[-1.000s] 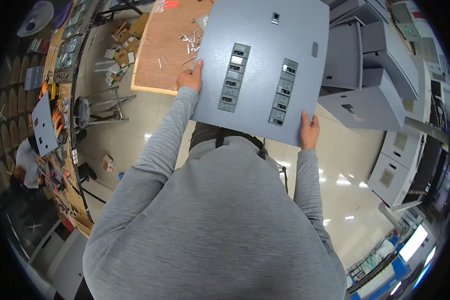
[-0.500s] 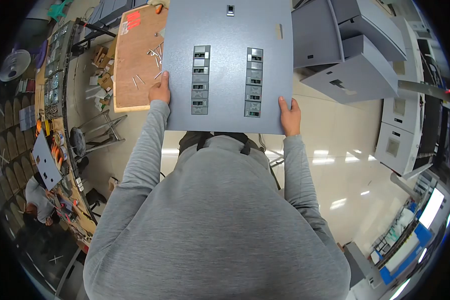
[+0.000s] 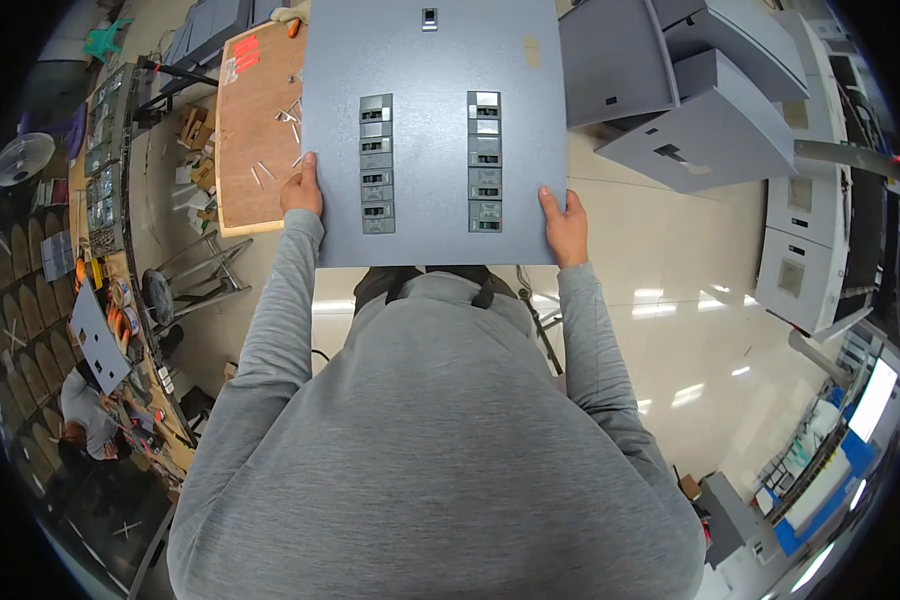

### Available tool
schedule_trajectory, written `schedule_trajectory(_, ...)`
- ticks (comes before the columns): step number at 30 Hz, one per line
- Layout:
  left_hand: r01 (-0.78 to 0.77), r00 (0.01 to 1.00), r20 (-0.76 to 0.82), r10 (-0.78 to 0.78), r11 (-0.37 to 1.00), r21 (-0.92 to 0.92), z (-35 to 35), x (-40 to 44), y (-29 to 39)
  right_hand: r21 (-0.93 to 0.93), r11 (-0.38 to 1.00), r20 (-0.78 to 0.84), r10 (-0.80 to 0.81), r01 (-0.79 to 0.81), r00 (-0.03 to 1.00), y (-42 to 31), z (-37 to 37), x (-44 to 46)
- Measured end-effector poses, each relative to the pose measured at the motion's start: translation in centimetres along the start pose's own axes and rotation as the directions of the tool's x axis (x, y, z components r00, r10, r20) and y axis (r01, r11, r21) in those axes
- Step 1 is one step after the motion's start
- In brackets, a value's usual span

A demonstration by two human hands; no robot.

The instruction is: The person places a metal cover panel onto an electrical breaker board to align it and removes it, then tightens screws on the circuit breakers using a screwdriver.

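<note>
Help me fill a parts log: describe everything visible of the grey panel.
The grey panel is flat, rectangular, apparently painted metal, its far edge out of frame. Two columns of switch modules run down it; beyond them sit a small switch and a tan rectangle. The left hand holds its left edge, the right hand its right edge, before the body.

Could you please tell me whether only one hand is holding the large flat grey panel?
No, the left hand and the right hand grip opposite side edges of the flat grey panel.
</note>
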State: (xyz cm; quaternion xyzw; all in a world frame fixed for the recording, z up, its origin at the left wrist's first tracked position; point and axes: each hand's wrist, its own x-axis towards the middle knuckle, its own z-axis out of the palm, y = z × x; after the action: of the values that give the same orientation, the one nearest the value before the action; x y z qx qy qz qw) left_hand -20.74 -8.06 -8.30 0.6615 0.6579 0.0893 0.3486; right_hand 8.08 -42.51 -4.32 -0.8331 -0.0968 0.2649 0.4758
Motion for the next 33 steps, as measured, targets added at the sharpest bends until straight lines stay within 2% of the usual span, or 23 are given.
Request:
schedule_trajectory(4, -0.039, 0.998, -0.047, 0.043, 0.996, 0.081, -0.5, -0.6, 0.3, 0.03, 1.0, 0.027, -0.01, 0.009, 1.0, 0.1, 0.4, -0.1)
schedule_trajectory(7, 0.006, 0.999, -0.044, -0.005, 0.999, 0.036, -0.6, -1.3, 1.0, -0.024, 0.997, -0.017, -0.071, 0.071, 0.997, 0.2, 0.6, 0.0)
schedule_trajectory(11, 0.032, 0.996, -0.082, -0.034, 0.999, -0.036, -0.3, -1.7, 1.3, 0.003, 0.999, -0.006, -0.048, 0.048, 0.999, 0.3, 0.7, 0.1)
schedule_trajectory(16, 0.023, 0.999, 0.049, -0.019, 0.997, -0.074, -1.0, -0.7, 0.4, -0.041, 0.999, 0.043, -0.029, 0.03, 0.999, -1.1, 0.3, -0.2)
schedule_trajectory(18, 0.021, 0.997, 0.079, -0.014, 0.996, -0.087, -1.0, -0.7, 0.6, -0.003, 1.0, 0.06, -0.003, 0.004, 0.998, -0.5, 0.3, 0.0)
schedule_trajectory(20, 0.052, 0.997, 0.07, -0.045, 0.994, -0.1, -0.9, -1.2, 1.1, -0.033, 0.999, 0.035, -0.033, 0.034, 0.999, -0.2, 0.3, 0.1)
schedule_trajectory(26, 0.095, 0.992, 0.088, -0.091, 0.994, -0.053, -1.3, -1.7, 1.7, -0.094, 0.995, 0.097, 0.052, -0.043, 0.994, -0.1, -0.3, 0.3)
schedule_trajectory(33, 0.084, 0.992, 0.1, -0.077, 0.994, -0.068, -1.3, -1.5, 1.5, -0.062, 0.997, 0.046, 0.045, -0.042, 0.998, -0.2, 0.0, 0.4)
